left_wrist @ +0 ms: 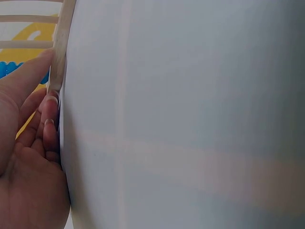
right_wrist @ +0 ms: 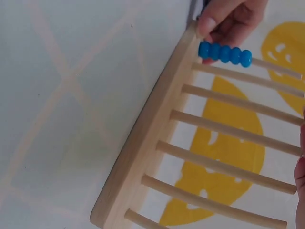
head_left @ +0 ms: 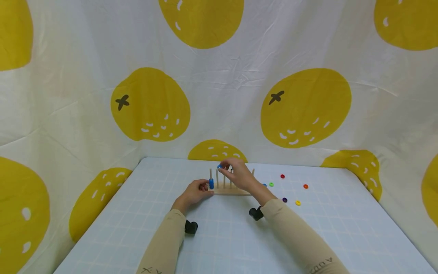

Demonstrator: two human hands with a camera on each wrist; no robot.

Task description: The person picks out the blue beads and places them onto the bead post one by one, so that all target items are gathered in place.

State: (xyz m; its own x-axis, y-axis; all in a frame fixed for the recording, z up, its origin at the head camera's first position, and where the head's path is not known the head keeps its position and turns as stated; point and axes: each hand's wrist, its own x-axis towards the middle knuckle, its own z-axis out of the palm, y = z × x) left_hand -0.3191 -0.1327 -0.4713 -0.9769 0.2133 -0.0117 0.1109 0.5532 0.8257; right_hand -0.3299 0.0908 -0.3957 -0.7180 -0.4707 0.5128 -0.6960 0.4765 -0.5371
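A wooden peg stand [head_left: 230,193] with several upright pegs stands on the table. Several blue beads [head_left: 211,183] are stacked low on its leftmost peg; the right wrist view shows this blue stack [right_wrist: 225,53] close up. My left hand [head_left: 193,193] grips the left end of the base [left_wrist: 58,62], thumb along the front and fingers curled at the end. Above the pegs, my right hand [head_left: 238,176] pinches a blue bead [head_left: 219,166] between thumb and fingertips, near the top of the second peg from the left. The other pegs in the right wrist view are bare.
Right of the stand lie scattered beads: red [head_left: 282,176], green [head_left: 271,184], orange [head_left: 305,186], dark purple [head_left: 284,199] and yellow [head_left: 298,203]. Another blue bead [head_left: 264,185] sits partly behind the right arm. A patterned curtain [head_left: 226,106] rises behind the table [head_left: 226,243].
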